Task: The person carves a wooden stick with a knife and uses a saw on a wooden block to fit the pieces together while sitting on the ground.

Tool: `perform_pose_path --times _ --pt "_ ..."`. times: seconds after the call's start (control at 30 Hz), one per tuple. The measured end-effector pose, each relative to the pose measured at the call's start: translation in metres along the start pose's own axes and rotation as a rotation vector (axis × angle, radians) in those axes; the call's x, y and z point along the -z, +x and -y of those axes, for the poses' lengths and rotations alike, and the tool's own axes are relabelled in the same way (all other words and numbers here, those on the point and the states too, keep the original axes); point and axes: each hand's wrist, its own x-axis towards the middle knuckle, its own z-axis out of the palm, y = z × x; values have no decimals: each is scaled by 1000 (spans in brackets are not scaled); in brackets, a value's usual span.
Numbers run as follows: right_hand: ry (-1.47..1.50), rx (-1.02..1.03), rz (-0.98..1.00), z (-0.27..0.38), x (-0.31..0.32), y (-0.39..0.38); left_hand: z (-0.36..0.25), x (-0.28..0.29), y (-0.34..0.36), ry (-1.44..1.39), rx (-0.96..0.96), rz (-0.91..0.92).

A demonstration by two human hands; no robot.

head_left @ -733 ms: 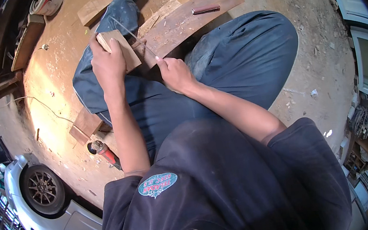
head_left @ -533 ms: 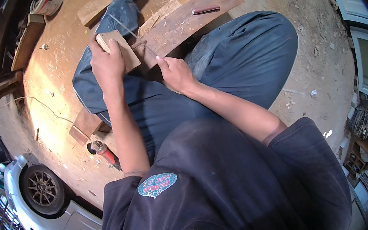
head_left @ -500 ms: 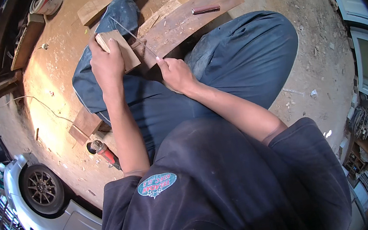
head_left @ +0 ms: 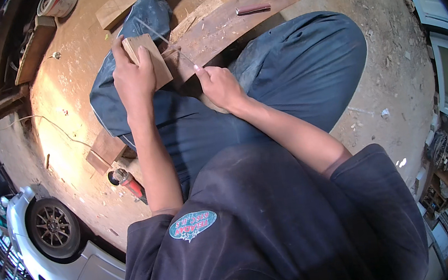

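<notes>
Currently, the left hand (head_left: pixel 135 75) is gripping a pale brown, rectangular wooden block (head_left: pixel 155 64) left of centre in the upper part of the frame, its thumb pressing on the broad face and its fingers closing around the left edge. Just to the right, the right hand (head_left: pixel 222 86) is closing in a fist around the near end of a thin, straight, grey tool (head_left: pixel 186 59), which is slanting toward the upper left, past the block's upper right side; whether the two are touching, I cannot tell. Beyond the hands, a long, reddish-brown wooden plank (head_left: pixel 223 34) is stretching toward the upper right, bearing scattered shavings and a small, dark red, roll-shaped object (head_left: pixel 253 9). Both hands are working between the bent legs of dark blue trousers (head_left: pixel 304 70). A red and black power tool (head_left: pixel 131 187) is lying left of the left forearm, and a silver car (head_left: pixel 93 276) is standing at the lower left.
</notes>
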Motion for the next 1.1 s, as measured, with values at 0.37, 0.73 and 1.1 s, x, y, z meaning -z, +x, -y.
perform_pose_path --times 0.37,0.73,1.1 --pt "-117 -93 47 -11 1 6 9 2 -3 -27 -76 45" --pt "-89 -64 38 6 10 -3 8 3 -3 -16 -139 76" --pt "-136 -124 27 -7 5 -4 3 2 -2 10 -132 82"
